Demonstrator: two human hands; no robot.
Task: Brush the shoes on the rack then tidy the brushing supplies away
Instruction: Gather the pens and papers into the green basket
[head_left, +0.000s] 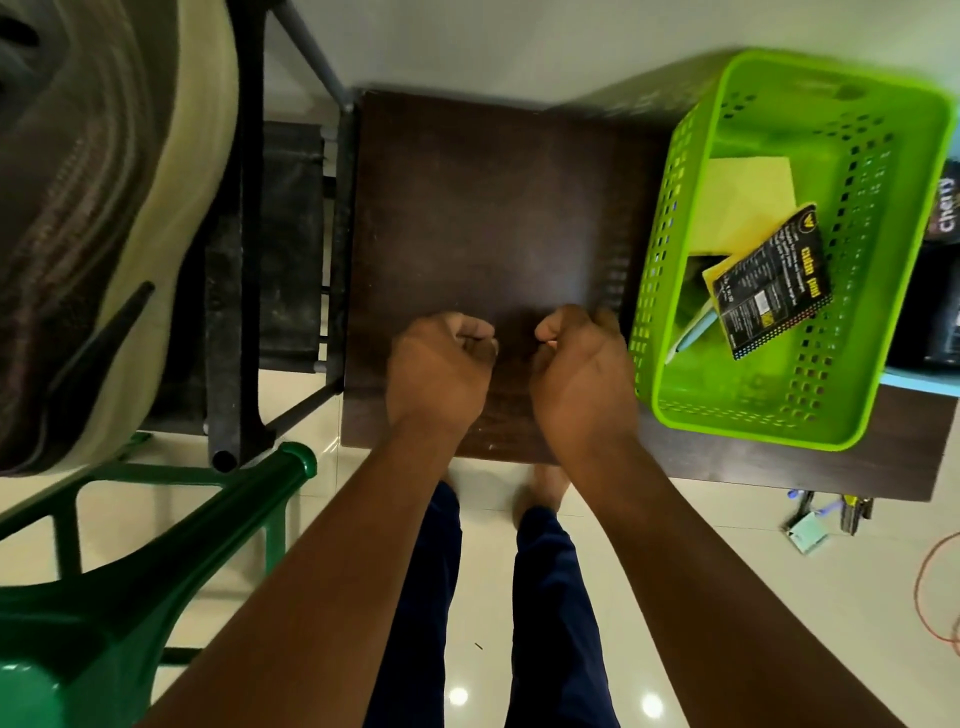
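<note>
A dark brown table (483, 208) carries 1 green perforated basket (675, 218) at its right side.

We see an evenly lit indoor scene, fairly bright, with soft light and no hard shadows. Two small round glare spots shine on the glossy pale floor (597, 597) near the bottom edge, so we judge the lamps to be overhead. The dark brown table (493, 208) shows a faint dull sheen near its middle. The green basket (909, 260) casts a dim patterned shadow onto the table beside it, and its far rim is smeared by motion blur. The wide lens bends straight lines hard towards the edges. The big shoe (104, 208) at the left is soft and out of focus, as is the green chair (156, 571) below it.
</note>
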